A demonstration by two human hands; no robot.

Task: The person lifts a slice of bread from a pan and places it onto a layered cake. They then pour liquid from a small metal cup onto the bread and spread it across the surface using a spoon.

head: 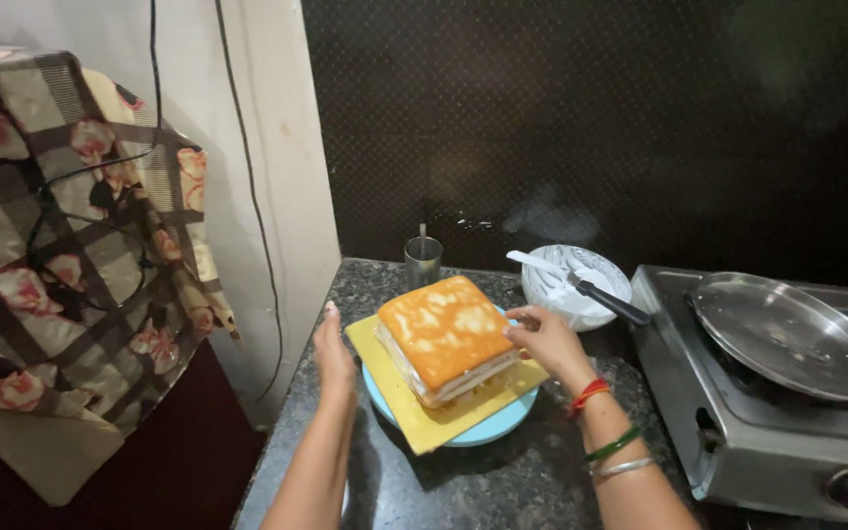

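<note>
A square layered cake [447,332] with a golden-orange top and white cream between layers sits on a yellow square board [422,417], which rests on a light blue round turntable [496,424]. My left hand [332,345] is held flat and upright beside the board's left edge, fingers together, holding nothing. My right hand [545,336] touches the cake's right edge with its fingertips. Red, green and silver bangles circle my right wrist.
A white bowl [571,292] of cream with a black-handled palette knife [581,285] lies behind the cake. A steel cup [423,259] stands at the back. A gas stove [768,432] carrying a steel pan [787,334] fills the right. A floral cloth [71,245] hangs left.
</note>
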